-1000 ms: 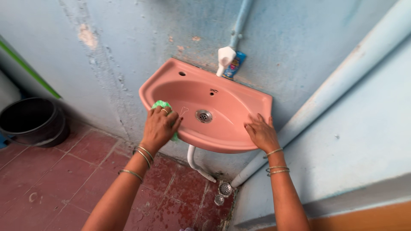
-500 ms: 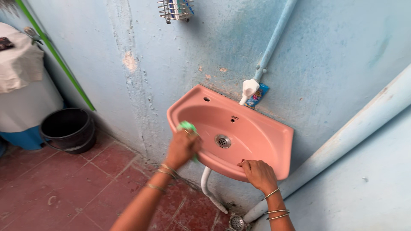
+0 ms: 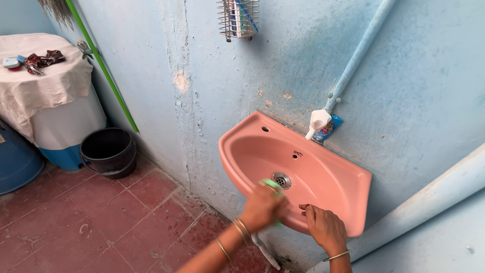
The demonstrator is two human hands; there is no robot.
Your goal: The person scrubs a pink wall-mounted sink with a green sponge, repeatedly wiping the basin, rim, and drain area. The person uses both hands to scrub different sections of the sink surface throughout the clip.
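A pink wall-mounted sink [image 3: 343, 177] hangs on the light blue wall, with a metal drain [image 3: 281, 180] in its bowl. My left hand [image 3: 262, 207], blurred by motion, grips a green scrubber [image 3: 271, 185] pressed on the sink's front rim near the drain. Just to its right, my right hand [image 3: 325, 226] rests fingers-down on the front rim. A white tap [image 3: 318, 122] on a blue pipe sits above the sink's back edge.
A black bucket [image 3: 108, 150] stands on the red tiled floor at left. Beside it is a cloth-covered drum [image 3: 48, 96] and a blue barrel [image 3: 17, 162]. A wire rack [image 3: 238, 19] hangs on the wall. A thick blue pipe [image 3: 434, 194] slants at right.
My left hand has slid the green scrubber rightward along the front rim toward the drain. My right hand stays on the rim. The view has shifted up and left.
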